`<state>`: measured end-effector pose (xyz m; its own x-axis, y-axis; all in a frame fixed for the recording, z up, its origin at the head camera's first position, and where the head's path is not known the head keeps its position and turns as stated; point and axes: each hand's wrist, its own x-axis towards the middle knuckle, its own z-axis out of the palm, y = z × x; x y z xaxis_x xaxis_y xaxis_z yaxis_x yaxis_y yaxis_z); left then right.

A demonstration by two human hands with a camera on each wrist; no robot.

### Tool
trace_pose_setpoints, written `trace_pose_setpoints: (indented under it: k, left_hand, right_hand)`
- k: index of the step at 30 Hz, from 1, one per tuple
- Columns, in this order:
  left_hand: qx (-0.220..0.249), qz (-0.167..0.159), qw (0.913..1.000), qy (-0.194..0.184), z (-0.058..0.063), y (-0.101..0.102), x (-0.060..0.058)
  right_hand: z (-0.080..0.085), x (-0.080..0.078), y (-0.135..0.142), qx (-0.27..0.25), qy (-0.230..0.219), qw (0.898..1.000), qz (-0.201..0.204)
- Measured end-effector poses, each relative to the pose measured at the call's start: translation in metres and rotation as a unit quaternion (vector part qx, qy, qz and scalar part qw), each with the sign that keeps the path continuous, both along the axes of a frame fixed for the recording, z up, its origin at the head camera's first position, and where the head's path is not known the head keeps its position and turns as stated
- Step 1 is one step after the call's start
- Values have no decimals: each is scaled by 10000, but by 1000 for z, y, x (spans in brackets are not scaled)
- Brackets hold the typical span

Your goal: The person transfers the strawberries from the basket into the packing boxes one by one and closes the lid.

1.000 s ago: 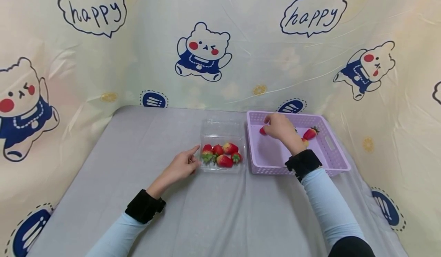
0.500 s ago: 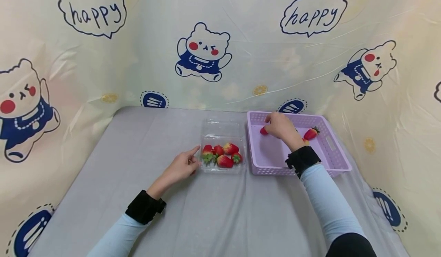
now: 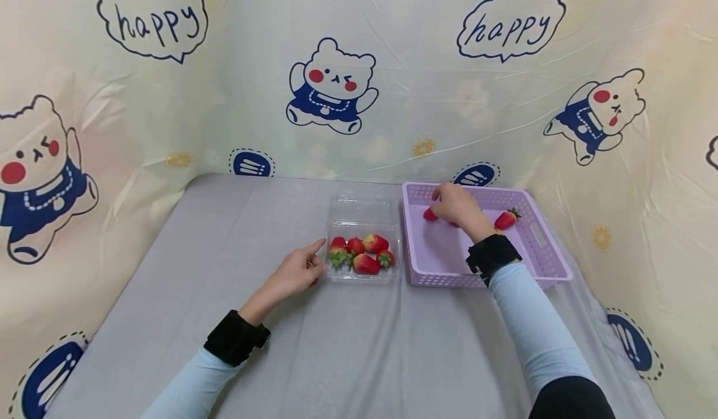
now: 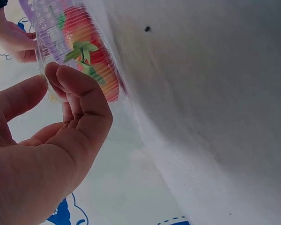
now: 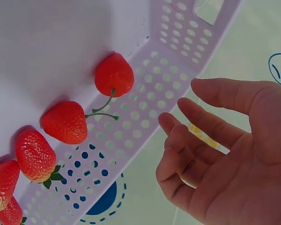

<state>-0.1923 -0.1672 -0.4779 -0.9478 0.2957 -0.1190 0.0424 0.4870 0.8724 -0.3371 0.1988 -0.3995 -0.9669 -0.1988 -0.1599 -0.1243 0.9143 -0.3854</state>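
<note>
My left hand (image 3: 294,269) holds the left rim of an open clear plastic box (image 3: 364,207); in the left wrist view its thumb and curled fingers (image 4: 79,82) meet at the rim. Several red and yellowish strawberries (image 3: 366,263), some with green leaves, lie in the box. Over the lilac basket (image 3: 440,257) is my right hand (image 3: 457,209), its thumb and fingers apart with nothing between them. A strawberry (image 5: 114,75) with a thin green stem lies nearest to those fingers. Several more strawberries (image 5: 65,123) lie along the basket's perforated wall, partly hidden by the hand in the head view.
Grey cloth (image 3: 348,344) covers the table under the box and basket, which stand side by side. A printed curtain (image 3: 392,95) with bears rises behind them and at both sides. The box's clear lid (image 3: 361,207) lies back towards the curtain.
My right hand stays over the basket and shifts only slightly; a bit more of a strawberry beneath it shows. The left hand and the box keep their places.
</note>
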Motion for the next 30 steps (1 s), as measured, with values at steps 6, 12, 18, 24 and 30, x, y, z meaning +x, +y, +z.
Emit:
trace_pose_setpoints:
  k: [6,12,18,24,30]
  left_hand:
    - [1,14,10000,-25,-1,0,1]
    - [-47,24,10000,-26,-1,1,0]
    - [-47,9,10000,9,1,1,-1]
    - [-37,-12,10000,12,2,1,-1]
    - [-69,-7,10000,-6,2,2,0]
  right_hand:
    - [-7,-5,5,-26,-226,9995,230]
    - [-16,-12,9,238,-234,9974,638]
    - [-21,-17,13,216,-424,9960,759]
    - [-29,-19,18,199,-494,9940,952]
    - [-32,-16,19,154,-506,9940,963]
